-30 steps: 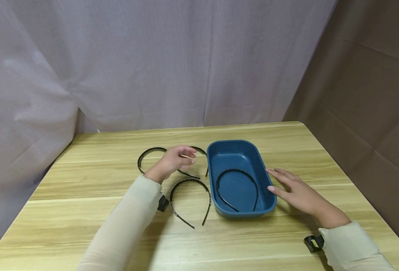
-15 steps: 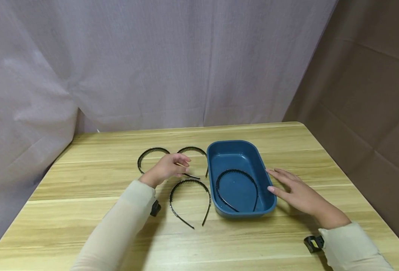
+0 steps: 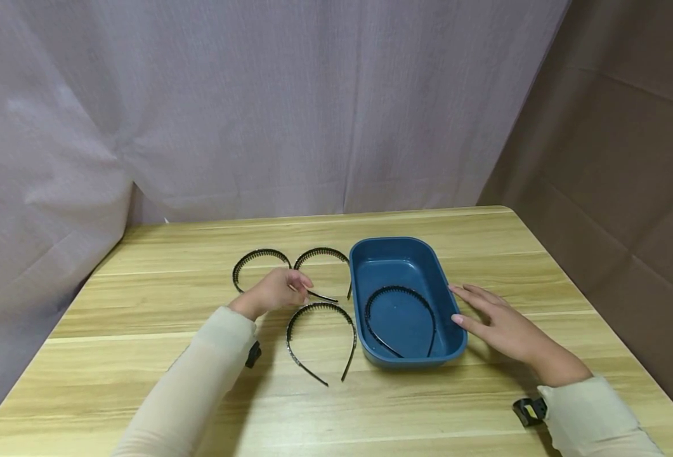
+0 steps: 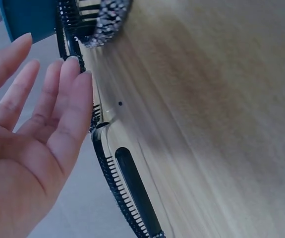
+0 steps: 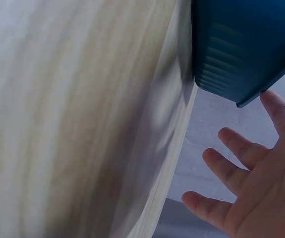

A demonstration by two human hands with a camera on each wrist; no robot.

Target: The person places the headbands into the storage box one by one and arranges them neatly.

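Head view shows the right hand [image 3: 504, 327] flat, fingers straight, beside the blue tray [image 3: 451, 298]. Farther left, the left hand [image 3: 273, 291] with relaxed fingers touches a thin toothed headband [image 3: 320, 254], holding nothing. It looks light and springy; the arch suits pinching. Its ends point near.

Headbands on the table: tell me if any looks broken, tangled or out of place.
Nothing stands out. Three headbands lie flat on the table, one lies in the blue tray. The two far headbands touch or overlap; none looks broken.
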